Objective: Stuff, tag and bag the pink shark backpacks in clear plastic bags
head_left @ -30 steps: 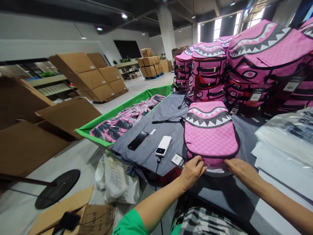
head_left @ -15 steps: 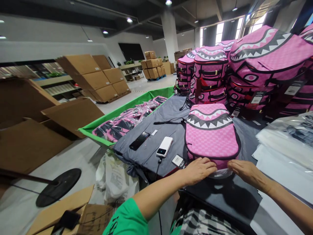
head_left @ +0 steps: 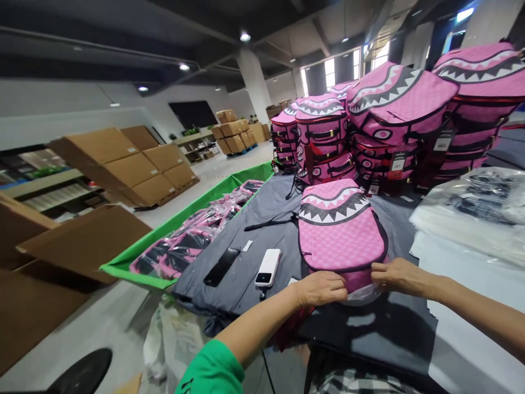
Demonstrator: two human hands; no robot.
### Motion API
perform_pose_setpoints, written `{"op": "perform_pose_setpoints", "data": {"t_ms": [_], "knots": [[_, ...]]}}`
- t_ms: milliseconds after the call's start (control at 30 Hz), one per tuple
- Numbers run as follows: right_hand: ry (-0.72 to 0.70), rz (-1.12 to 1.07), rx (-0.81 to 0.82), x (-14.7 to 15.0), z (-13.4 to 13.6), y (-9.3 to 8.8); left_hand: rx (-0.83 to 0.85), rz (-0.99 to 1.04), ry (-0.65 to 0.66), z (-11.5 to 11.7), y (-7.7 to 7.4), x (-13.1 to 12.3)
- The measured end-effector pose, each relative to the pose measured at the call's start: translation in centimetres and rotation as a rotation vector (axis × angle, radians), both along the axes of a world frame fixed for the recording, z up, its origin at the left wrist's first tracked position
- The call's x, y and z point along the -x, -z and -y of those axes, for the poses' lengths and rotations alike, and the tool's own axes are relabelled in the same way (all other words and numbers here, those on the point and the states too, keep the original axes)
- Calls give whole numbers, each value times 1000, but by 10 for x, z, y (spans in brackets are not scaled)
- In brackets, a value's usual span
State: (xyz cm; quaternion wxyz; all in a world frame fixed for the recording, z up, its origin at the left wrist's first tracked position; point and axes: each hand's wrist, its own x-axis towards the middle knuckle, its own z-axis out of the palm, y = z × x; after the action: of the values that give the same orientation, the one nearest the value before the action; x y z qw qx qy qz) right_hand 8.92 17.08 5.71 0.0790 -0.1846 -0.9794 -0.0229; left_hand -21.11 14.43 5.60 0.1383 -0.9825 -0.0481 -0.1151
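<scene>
Tilted view, pink backpack between both grips

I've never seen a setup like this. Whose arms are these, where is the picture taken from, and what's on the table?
No machine here: these are a person's own bare arms, filmed by a single camera worn on their head, looking forward and down. Their left hand and right hand both rest on the near end of a pink shark-face backpack, where clear plastic shows. It lies on a grey cloth, beside a phone and a white power bank. More backpacks stand stacked beyond.
</scene>
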Motion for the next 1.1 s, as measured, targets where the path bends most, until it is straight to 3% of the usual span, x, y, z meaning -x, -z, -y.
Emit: {"op": "perform_pose_setpoints", "data": {"t_ms": [233, 533, 633, 733, 967, 1033, 1100], "knots": [[-74, 31, -119, 5, 5, -10, -147, 100, 171, -7, 11, -2], [-127, -22, -272, 9, 8, -18, 33, 104, -147, 18, 18, -5], [-143, -61, -353, 7, 16, -15, -55, 201, -119, 26, 27, -1], [-133, -168, -458, 2, 30, 0, -196, 303, -38, 35, 37, 2], [158, -472, -446, 4, 57, 49, -232, 354, 26, 41, 44, 4], [282, -531, -320, 3, 66, 56, -204, 315, -20, 43, 43, 9], [408, -608, -83, 0, 74, 59, -144, 293, -58, 46, 41, 14]]}}
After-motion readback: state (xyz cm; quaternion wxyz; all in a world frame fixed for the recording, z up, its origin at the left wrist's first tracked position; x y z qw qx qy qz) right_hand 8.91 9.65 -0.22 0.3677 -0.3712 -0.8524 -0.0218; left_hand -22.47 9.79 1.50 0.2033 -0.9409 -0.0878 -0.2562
